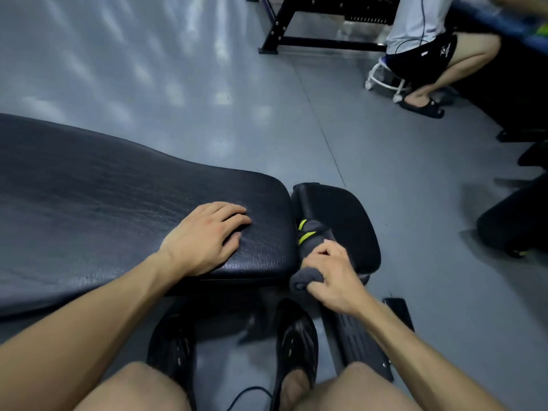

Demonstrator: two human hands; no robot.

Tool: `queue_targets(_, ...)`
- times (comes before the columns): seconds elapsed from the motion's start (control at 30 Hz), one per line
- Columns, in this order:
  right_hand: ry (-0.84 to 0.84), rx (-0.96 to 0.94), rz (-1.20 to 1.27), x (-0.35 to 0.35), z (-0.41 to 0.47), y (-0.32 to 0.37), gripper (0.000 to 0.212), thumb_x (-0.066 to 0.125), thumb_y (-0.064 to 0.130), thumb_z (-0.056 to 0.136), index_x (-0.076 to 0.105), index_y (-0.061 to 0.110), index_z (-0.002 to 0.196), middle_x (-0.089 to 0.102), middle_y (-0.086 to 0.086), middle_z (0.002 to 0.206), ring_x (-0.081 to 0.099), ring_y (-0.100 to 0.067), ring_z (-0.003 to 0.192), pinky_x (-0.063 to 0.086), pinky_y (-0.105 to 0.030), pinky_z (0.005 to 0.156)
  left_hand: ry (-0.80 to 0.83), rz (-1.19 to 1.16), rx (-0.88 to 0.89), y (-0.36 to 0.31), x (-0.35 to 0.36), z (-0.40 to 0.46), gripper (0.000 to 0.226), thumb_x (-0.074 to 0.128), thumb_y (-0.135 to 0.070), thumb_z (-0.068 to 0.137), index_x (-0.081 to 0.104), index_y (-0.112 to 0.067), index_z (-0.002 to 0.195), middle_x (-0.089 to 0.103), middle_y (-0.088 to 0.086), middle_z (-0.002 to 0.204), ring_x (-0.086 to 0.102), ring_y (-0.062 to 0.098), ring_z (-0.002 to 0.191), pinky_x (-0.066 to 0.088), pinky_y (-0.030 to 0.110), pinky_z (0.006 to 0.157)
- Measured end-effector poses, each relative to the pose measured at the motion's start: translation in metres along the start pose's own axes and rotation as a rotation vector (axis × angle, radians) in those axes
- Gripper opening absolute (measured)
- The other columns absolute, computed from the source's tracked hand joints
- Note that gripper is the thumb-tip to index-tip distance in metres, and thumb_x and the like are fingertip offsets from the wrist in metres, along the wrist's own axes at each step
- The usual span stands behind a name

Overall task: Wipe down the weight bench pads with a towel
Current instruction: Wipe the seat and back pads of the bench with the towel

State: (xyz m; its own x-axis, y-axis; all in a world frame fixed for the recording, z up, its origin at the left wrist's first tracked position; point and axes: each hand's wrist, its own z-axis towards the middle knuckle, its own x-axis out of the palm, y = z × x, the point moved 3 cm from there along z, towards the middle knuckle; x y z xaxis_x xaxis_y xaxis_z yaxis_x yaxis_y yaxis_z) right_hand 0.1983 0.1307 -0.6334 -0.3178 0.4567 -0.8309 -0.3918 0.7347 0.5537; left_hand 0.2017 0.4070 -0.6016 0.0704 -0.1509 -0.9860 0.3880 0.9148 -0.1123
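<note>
A long black leather back pad (103,203) of the weight bench stretches from the left edge toward the centre. To its right is the smaller black seat pad (347,215). My left hand (204,235) rests flat, fingers straight, on the back pad's right end. My right hand (332,277) grips a bunched grey towel (308,250) with yellow-green stripes, which sits in the gap between the two pads and against the seat pad's near left side.
My two black shoes (293,345) stand on the grey floor under the bench. The bench's black metal base (361,342) runs beside my right foot. A person (430,40) sits on a white stool at the upper right. A black rack frame (284,31) stands behind.
</note>
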Motion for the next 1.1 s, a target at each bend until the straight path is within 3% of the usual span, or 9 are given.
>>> queue_targets(0.1, -0.02, 0.02, 0.041, 0.005, -0.026, 0.0, 0.016, 0.054, 0.032, 0.063, 0.066, 0.022, 0.067, 0.061, 0.005, 0.076, 0.045, -0.009, 0.1, 0.017, -0.009, 0.104, 0.067, 0.038, -0.009, 0.0, 0.0, -0.001, 0.047, 0.034, -0.042, 0.1, 0.061, -0.026, 0.135, 0.056, -0.005, 0.144, 0.05, 0.019, 0.134, 0.037, 0.038, 0.115)
queue_targets(0.2, 0.026, 0.148, 0.169, -0.011, -0.035, 0.011, 0.008, 0.056, 0.025, 0.06, 0.05, 0.023, 0.056, 0.05, 0.006, 0.068, 0.046, -0.012, 0.086, 0.039, -0.029, 0.083, 0.184, 0.076, 0.02, -0.005, -0.008, 0.002, 0.06, 0.021, -0.046, 0.1, 0.053, -0.023, 0.145, 0.047, 0.001, 0.155, 0.044, 0.025, 0.142, 0.03, 0.038, 0.12)
queue_targets(0.33, -0.03, 0.363, 0.547, -0.046, -0.046, 0.032, 0.01, 0.057, 0.018, 0.053, 0.048, 0.022, 0.053, 0.048, 0.007, 0.055, 0.043, -0.011, 0.055, 0.033, -0.03, 0.056, 0.405, 0.107, 0.065, -0.009, -0.034, 0.0, 0.05, 0.042, -0.042, 0.103, 0.041, -0.03, 0.152, 0.031, -0.006, 0.164, 0.032, 0.02, 0.149, 0.028, 0.034, 0.12)
queue_targets(0.53, -0.361, 0.477, 0.842, -0.117, -0.029, 0.05, 0.006, 0.063, 0.008, 0.087, 0.068, 0.012, 0.086, 0.07, -0.001, 0.075, 0.065, -0.016, 0.069, 0.047, -0.021, 0.053, 0.283, 0.11, -0.024, 0.031, -0.076, -0.034, 0.048, 0.046, -0.044, 0.099, 0.046, -0.033, 0.146, 0.04, -0.008, 0.157, 0.044, 0.021, 0.139, 0.041, 0.04, 0.11)
queue_targets(0.77, -0.384, 0.307, 0.296, -0.13, 0.042, 0.079, 0.011, 0.066, 0.028, 0.09, 0.059, 0.021, 0.085, 0.066, 0.004, 0.082, 0.06, -0.02, 0.081, 0.044, -0.033, 0.07, 0.176, 0.165, -0.169, 0.075, -0.053, -0.063, 0.072, 0.017, -0.062, 0.093, 0.049, -0.027, 0.148, 0.042, -0.001, 0.159, 0.037, 0.025, 0.147, 0.03, 0.043, 0.121)
queue_targets(0.87, -0.127, 0.211, 0.002, -0.066, 0.062, 0.082, 0.028, 0.063, 0.032, 0.091, 0.063, 0.026, 0.118, 0.065, -0.005, 0.123, 0.058, -0.029, 0.12, 0.045, -0.037, 0.096, 0.107, 0.128, -0.188, 0.076, -0.044, -0.064, 0.063, 0.024, -0.056, 0.097, 0.051, -0.027, 0.146, 0.045, -0.001, 0.157, 0.037, 0.024, 0.146, 0.026, 0.043, 0.121)
queue_targets(0.93, 0.094, 0.238, -0.023, -0.01, 0.059, 0.083, 0.064, 0.058, 0.048, 0.096, 0.035, 0.035, 0.155, 0.024, -0.009, 0.167, 0.019, -0.032, 0.154, 0.02, -0.041, 0.124, 0.087, 0.129, -0.182, 0.078, -0.043, -0.065, 0.061, 0.025, -0.056, 0.098, 0.051, -0.027, 0.145, 0.046, -0.001, 0.156, 0.038, 0.024, 0.146, 0.026, 0.043, 0.121)
queue_targets(1.0, 0.104, 0.289, -0.036, 0.022, 0.057, 0.079, 0.08, 0.047, 0.067, 0.095, 0.007, 0.044, 0.161, -0.016, 0.0, 0.17, -0.018, -0.027, 0.156, -0.006, -0.046, 0.126, 0.082, 0.141, -0.181, 0.079, -0.042, -0.065, 0.06, 0.024, -0.056, 0.1, 0.051, -0.026, 0.146, 0.046, 0.0, 0.156, 0.038, 0.025, 0.145, 0.026, 0.044, 0.121)
queue_targets(1.1, 0.006, 0.277, 0.008, 0.022, 0.077, 0.064, 0.08, 0.044, 0.07, 0.095, 0.006, 0.045, 0.16, -0.019, 0.005, 0.169, -0.022, -0.02, 0.155, -0.009, -0.044, 0.126, 0.099, 0.168, -0.174, 0.08, -0.039, -0.065, 0.06, 0.025, -0.055, 0.102, 0.05, -0.024, 0.147, 0.046, 0.002, 0.155, 0.038, 0.026, 0.145, 0.028, 0.046, 0.12)
